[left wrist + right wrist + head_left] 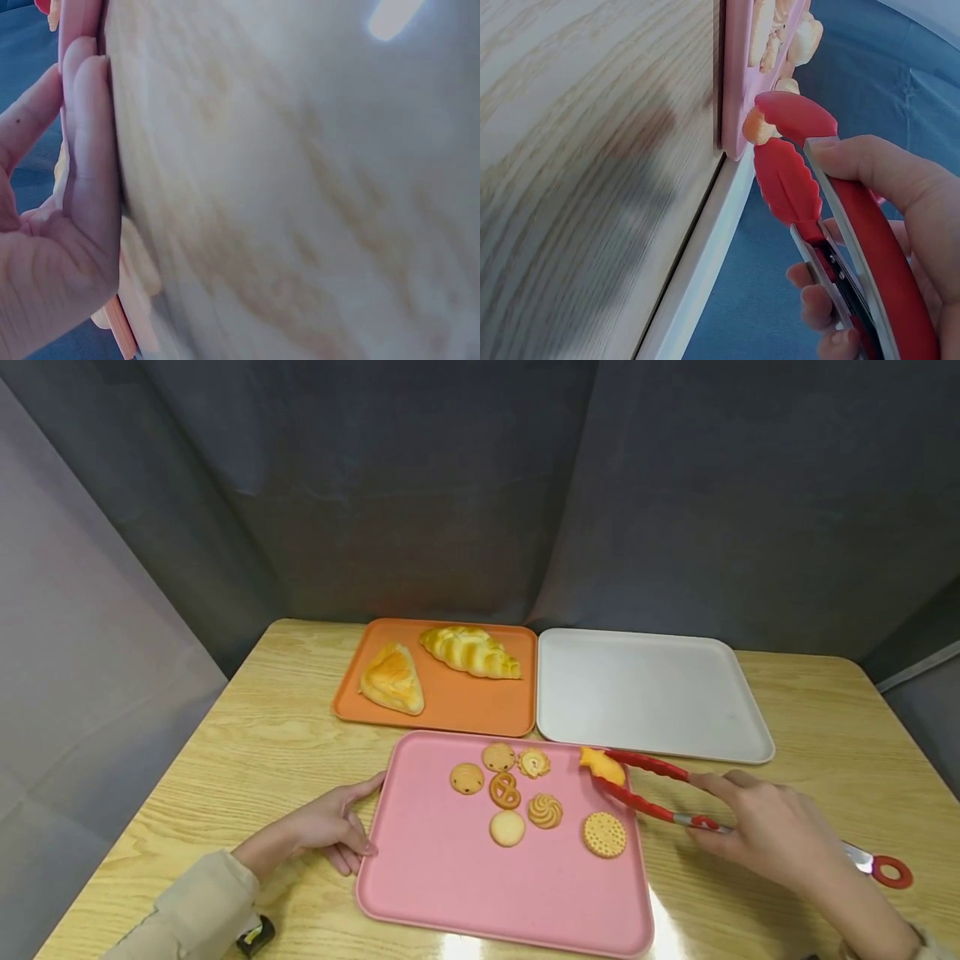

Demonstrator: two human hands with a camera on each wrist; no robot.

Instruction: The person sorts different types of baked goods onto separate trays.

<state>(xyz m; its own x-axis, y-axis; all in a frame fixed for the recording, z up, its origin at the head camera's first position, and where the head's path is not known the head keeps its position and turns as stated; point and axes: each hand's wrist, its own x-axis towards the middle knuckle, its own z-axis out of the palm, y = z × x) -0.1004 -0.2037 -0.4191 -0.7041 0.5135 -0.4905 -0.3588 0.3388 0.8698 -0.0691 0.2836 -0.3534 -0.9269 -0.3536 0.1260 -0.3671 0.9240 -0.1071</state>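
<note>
My right hand holds red-and-metal tongs beyond the pink tray's right edge. Between the red tips of the tongs is a fish-shaped orange cracker, at the tray's far right corner; whether both tips touch it I cannot tell. Fingers of my left hand touch the left rim of the pink tray, and in the left wrist view they lie fairly straight along its edge. Several biscuits lie on this tray, among them a pretzel, a swirl cookie and a round dotted cracker.
Behind the pink tray, an orange tray bears a braided bread and a triangular pastry. A white tray adjoins it on the right. A small black object lies near my left sleeve. Dark curtain hangs behind the wooden table.
</note>
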